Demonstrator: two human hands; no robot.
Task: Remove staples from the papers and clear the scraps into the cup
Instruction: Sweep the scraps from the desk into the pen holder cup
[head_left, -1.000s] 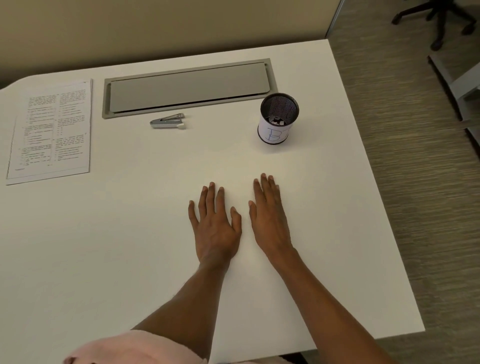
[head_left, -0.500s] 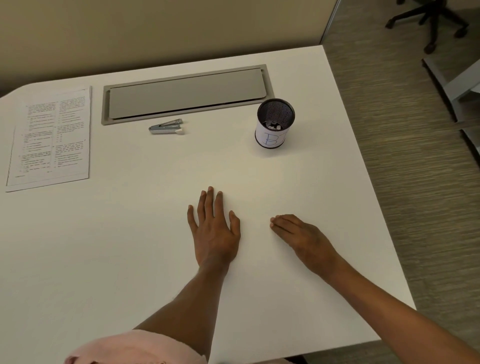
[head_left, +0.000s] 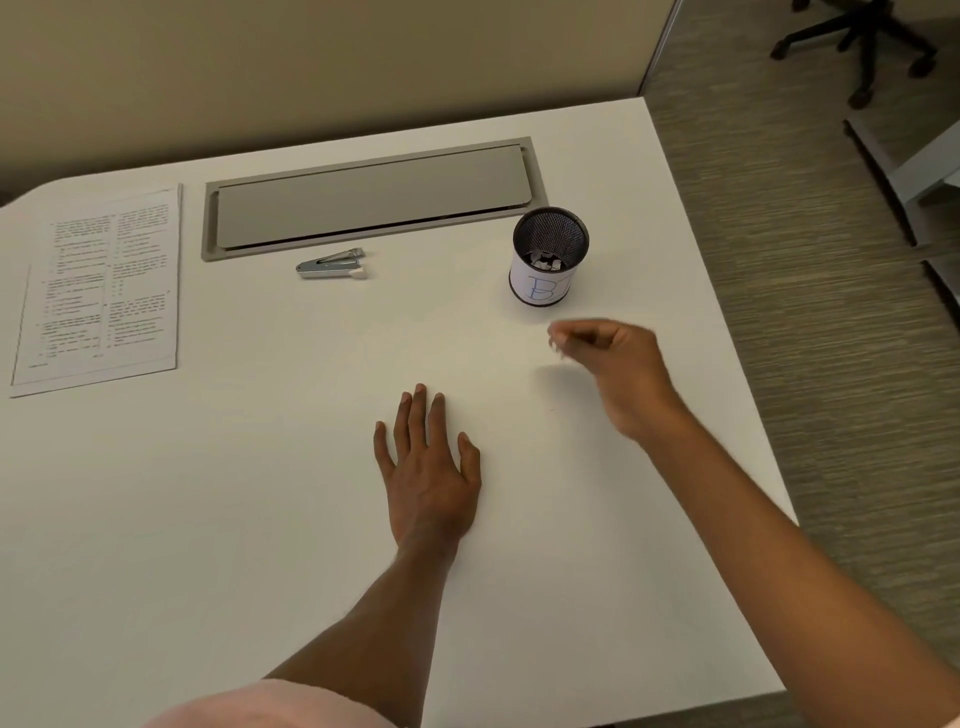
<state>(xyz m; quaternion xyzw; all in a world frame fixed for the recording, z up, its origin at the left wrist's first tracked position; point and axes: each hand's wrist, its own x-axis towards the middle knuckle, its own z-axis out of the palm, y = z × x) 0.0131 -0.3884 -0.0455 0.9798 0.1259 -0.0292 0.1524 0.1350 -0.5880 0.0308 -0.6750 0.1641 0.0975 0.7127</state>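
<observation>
We begin with the white desk (head_left: 260, 519): its right edge drops to the carpet (head_left: 831, 312) close to where we work, so anything flicked that way is probably lost. The grey panel (head_left: 371, 195) at the back has a dark gap along its front, and we judge a loose staple could slide in. The papers (head_left: 98, 291) lie flat at the far left, well apart from both hands. Our left hand (head_left: 428, 467) rests flat on the desk, fingers straight, holding nothing. Our right hand (head_left: 618, 364) hangs blurred above the desk just in front of the cup (head_left: 540, 288), fingertips drawn together; we cannot tell whether they pinch a scrap or nothing. The cup stands upright by the panel's right end, and a hasty knuckle could tip it and spill the white scraps (head_left: 544, 262) inside. The staple remover (head_left: 332, 264) lies in front of the panel, touched by neither hand. A scrap dropped short of the rim would be hard to spot on white.
</observation>
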